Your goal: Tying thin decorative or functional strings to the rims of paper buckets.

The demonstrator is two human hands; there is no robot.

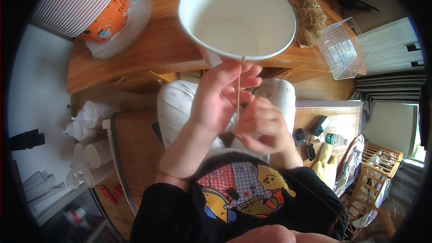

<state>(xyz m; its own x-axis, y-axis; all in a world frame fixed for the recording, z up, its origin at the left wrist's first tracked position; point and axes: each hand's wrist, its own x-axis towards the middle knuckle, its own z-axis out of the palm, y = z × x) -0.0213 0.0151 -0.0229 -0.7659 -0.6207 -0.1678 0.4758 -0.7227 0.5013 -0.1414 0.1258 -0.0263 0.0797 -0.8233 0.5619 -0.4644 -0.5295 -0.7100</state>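
Observation:
A large white paper bucket [203, 6] stands at the table's near edge, its open mouth tilted toward me. Thin tan string [239, 87] is fastened at the near rim, where a small knot shows, and hangs down from there. Just below that knot, my left hand [213, 96] has its thumb and index finger closed on the string, the other fingers loosely curled. Lower down, my right hand [264, 121] is closed, pinching the string's lower end between thumb and fingers. Both hands are above my lap, in front of the bucket.
Nested orange printed paper buckets [105, 20] rest on a plastic bag at the table's left. Loose tan strings [310, 20] lie right of the white bucket, beside a clear plastic bin [342, 49]. Bagged white cups [92, 114] stand at left; a water bottle [334, 139] lies at right.

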